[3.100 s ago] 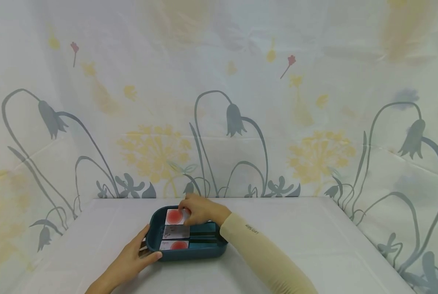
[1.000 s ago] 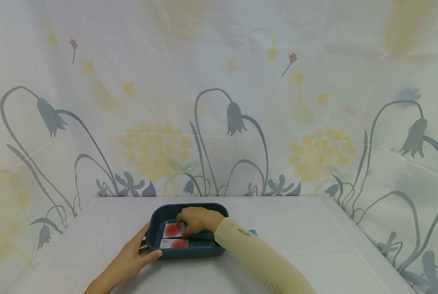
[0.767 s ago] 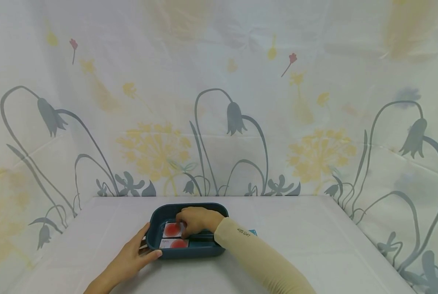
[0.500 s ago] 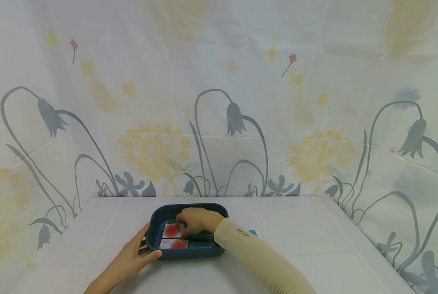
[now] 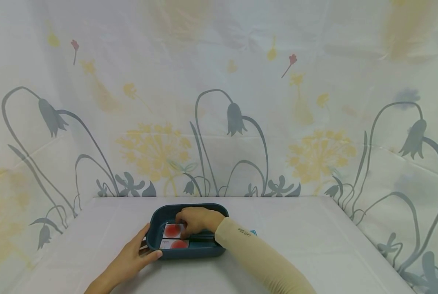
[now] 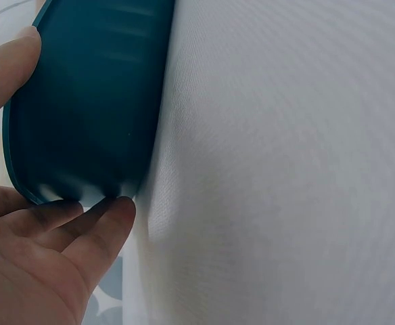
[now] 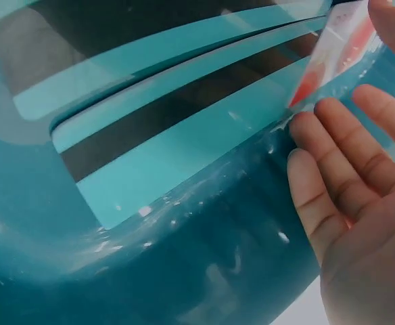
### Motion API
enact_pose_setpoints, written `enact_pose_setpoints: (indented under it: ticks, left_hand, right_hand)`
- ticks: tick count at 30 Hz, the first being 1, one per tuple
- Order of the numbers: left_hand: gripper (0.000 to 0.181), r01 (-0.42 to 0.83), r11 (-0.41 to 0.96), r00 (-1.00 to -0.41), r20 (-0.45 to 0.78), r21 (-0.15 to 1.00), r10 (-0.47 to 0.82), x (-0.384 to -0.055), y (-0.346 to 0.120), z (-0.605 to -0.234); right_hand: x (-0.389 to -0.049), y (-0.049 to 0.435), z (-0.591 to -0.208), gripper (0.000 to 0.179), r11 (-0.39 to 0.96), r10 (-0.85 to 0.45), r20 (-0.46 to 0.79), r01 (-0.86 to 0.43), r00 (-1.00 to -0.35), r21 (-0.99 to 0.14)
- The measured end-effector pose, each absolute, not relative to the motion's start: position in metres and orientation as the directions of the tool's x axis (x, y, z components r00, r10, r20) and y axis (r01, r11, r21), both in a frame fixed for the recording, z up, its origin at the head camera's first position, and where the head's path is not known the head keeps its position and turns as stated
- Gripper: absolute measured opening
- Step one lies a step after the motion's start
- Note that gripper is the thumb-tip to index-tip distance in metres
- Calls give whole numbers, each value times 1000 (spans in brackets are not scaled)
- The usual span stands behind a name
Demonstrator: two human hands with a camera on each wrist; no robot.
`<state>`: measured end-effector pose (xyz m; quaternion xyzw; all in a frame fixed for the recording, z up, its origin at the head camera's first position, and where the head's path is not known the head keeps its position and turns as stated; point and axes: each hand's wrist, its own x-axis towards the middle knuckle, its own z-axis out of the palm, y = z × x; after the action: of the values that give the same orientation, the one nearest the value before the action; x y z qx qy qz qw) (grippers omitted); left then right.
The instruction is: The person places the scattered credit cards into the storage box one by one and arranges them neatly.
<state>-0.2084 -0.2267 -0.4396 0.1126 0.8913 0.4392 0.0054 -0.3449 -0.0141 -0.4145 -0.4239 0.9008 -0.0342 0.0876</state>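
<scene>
A dark teal tray point(image 5: 182, 254) sits on the table, and my left hand point(image 5: 130, 257) grips its left end. In the left wrist view the thumb lies at the rim and the fingertips press the outer wall. Inside lie two white cards with red spots, a farther card point(image 5: 172, 230) and a nearer card point(image 5: 174, 244). My right hand point(image 5: 196, 220) reaches into the tray at the farther card's right end. The right wrist view shows its fingers apart, fingertips right by a white-and-red card point(image 7: 326, 54). Beside that are teal cards with a black stripe point(image 7: 184, 152).
A small blue piece point(image 5: 253, 232) shows on the white table point(image 5: 296, 253) beyond the right sleeve point(image 5: 255, 255). Behind the table hangs a pale cloth point(image 5: 219, 143) printed with flowers.
Since three seconds ago, the farthest card has left its place, the middle place shows red instead of grey, and blue shows beyond the sleeve. Over the last second both hands stay nearly still.
</scene>
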Motion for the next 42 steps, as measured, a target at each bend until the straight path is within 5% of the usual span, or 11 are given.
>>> enact_pose_setpoints:
  ticks: [26,42]
  left_hand:
    - [95,171,614,-980,71,770,185,-208,-225,-440]
    - [94,188,593,-977,89,783,192,-209,-225,-439]
  right_hand:
    - [-325,32,-354,52,645,-761,-31,-752,-648,-134]
    - [-301,92,-353,51,672,-730,70,-732,-680,-110]
